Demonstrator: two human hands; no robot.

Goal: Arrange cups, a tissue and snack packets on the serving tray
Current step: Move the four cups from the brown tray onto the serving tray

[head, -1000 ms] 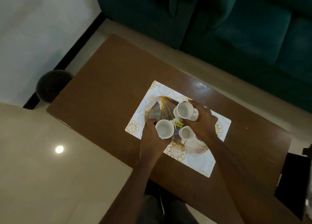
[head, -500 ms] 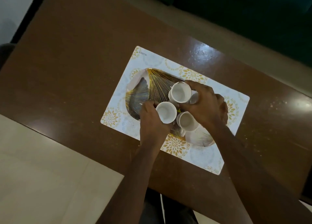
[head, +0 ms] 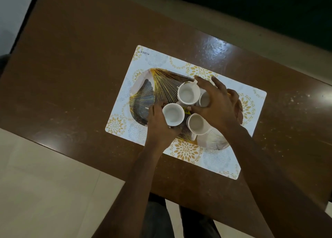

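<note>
Four cups (head: 188, 95) stood clustered on right half of tray (head: 161, 87); tray lay on placemat (head: 215, 162); placemat on table (head: 71, 58).

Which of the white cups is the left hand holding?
The leftmost cup: the left hand curls round its side. The far cup, the half-hidden cup and the near cup sit by the right hand.
</note>
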